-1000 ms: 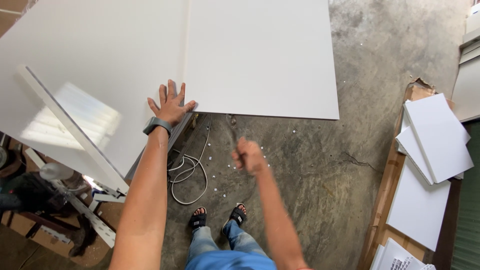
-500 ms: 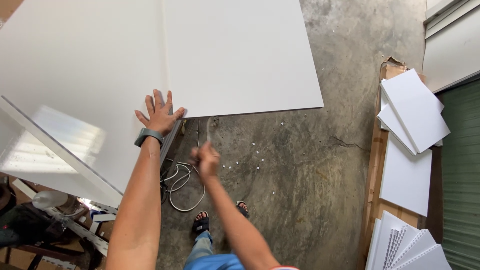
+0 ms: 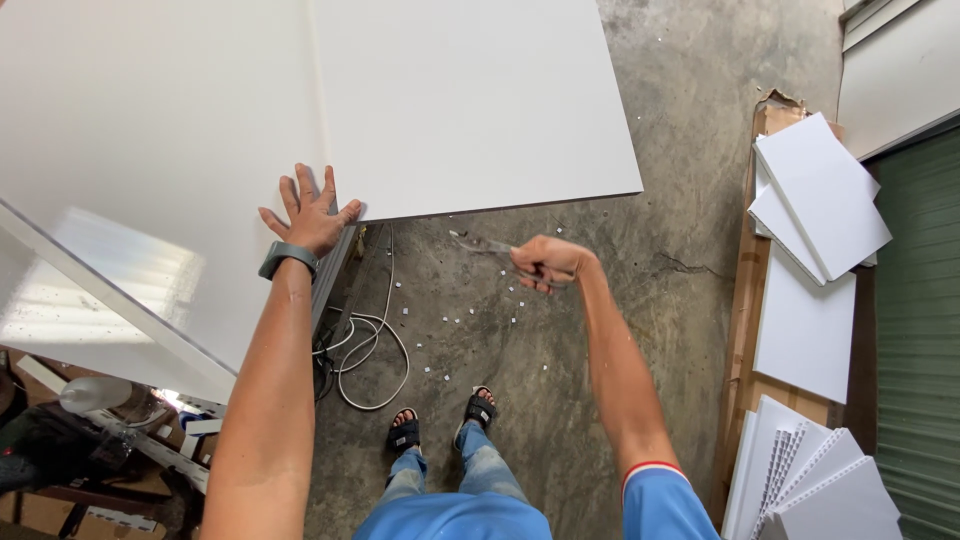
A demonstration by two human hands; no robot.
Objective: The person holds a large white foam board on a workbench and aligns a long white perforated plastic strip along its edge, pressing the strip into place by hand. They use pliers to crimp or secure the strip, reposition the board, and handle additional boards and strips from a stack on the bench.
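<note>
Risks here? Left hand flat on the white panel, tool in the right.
1. The left hand lies spread at the white panel edge, close to the metal tool in the right hand; a slip might hit fingers.
2. The loose cable coils beside the sandalled feet: possible trip.

One head-worn camera looks steeply down, close over both arms, onto the concrete floor [image 3: 560, 360].
</note>
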